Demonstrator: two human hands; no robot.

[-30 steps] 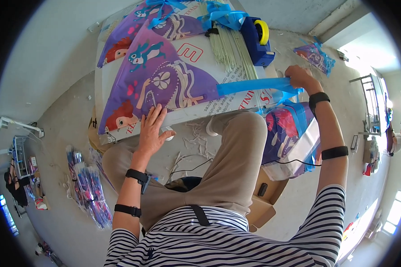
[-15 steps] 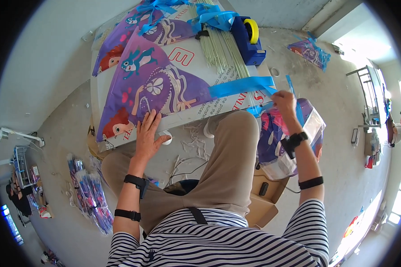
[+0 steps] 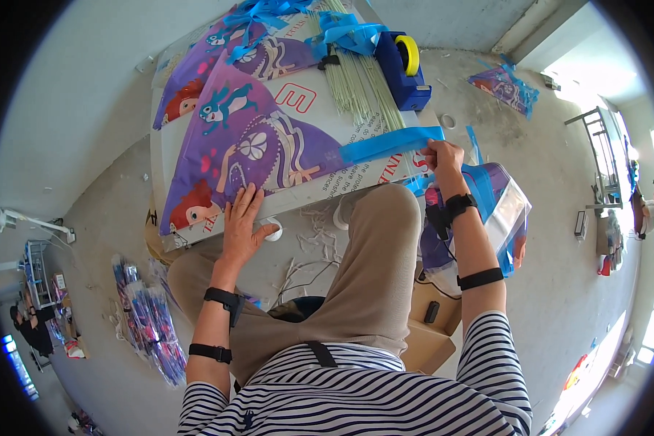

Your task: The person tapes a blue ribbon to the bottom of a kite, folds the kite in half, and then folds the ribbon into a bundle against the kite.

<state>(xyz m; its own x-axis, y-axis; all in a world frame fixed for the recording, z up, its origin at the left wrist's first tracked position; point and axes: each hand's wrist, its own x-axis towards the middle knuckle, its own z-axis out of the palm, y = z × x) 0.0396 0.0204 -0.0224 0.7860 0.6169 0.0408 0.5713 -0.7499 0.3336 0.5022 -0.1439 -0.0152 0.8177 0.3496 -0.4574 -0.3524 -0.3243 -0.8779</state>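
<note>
A purple, roughly triangular printed sheet lies flat and smooth, bearing a red-haired figure, a blue animal, a white flower and small pink hearts. A glossy, flat sky-blue ribbon runs from its right-hand corner.

The left hand lies palm down, its fingers slightly apart and its thumb spread away from them, the fingertips on the sheet's near edge and nothing in its grasp. The right hand is closed to a narrow pinch, holding the ribbon's free end between thumb and fingers.

The sheet stretches ahead of the left hand and out to both its sides; its right corner sits well to the left of the right hand, with the ribbon spanning the gap.

Just beyond the left thumb is a small white roll. Under the sheet, ahead of both hands, is a broad white board with red print. Ahead and left of the right hand lies a bundle of thin pale rods; farther ahead of that hand stands a dark-blue tape dispenser with a yellow roll. Farthest ahead of the left hand, a second purple printed sheet lies on the board.
</note>
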